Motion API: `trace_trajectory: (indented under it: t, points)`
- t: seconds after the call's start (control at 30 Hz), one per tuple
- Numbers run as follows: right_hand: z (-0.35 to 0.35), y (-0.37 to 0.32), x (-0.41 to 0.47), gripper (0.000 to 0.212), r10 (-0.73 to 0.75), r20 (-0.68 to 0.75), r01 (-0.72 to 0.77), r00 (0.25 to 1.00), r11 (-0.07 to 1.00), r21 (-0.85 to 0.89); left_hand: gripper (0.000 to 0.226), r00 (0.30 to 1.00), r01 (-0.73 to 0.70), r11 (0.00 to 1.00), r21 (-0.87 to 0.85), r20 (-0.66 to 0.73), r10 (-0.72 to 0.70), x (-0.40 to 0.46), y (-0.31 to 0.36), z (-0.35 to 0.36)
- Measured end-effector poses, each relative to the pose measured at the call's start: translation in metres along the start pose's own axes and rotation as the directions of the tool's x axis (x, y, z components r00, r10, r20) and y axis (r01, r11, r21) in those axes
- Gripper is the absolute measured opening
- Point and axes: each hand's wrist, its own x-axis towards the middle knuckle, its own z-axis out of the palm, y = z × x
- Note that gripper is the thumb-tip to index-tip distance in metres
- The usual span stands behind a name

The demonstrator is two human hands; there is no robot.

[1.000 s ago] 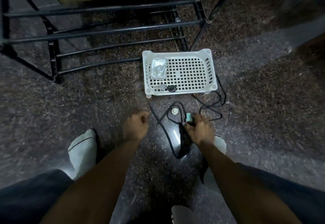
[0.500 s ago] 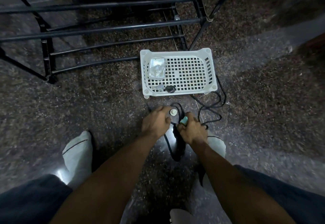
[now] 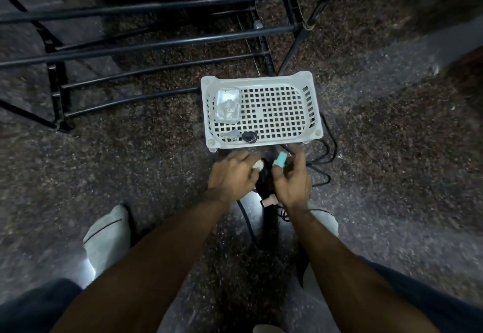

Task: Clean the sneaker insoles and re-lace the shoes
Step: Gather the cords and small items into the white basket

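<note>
Both hands work just below the white perforated plastic basket: my right hand pinches a small teal block, my left hand grips a small white round piece. Dark insole lies between them; black laces loose, so re-lacing seems not started.

bare forearms, seemingly dark trousers

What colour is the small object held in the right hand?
Teal; the small object is pinched by the right hand, seen in the head view.
</note>
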Motion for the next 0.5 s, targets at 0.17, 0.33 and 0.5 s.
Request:
trace_trajectory:
  t: [0.17, 0.33, 0.5]
  points:
    - [-0.003, -0.039, 0.054, 0.034, -0.110, -0.017, 0.111, 0.994, 0.992, 0.062, 0.033, 0.972, -0.058, 0.998, -0.020, -0.231, 0.052, 0.049, -0.015, -0.043]
    - [0.008, -0.061, 0.103, 0.022, -0.157, 0.044, 0.159, 0.987, 0.986, -0.058, 0.030, 0.984, 0.005, 0.989, 0.149, -0.175, 0.022, 0.111, -0.024, -0.073]
    - [0.021, -0.060, 0.121, 0.017, -0.186, 0.139, 0.215, 0.973, 0.948, -0.234, 0.031, 0.999, -0.032, 0.922, 0.385, -0.025, 0.045, 0.142, -0.022, -0.068]
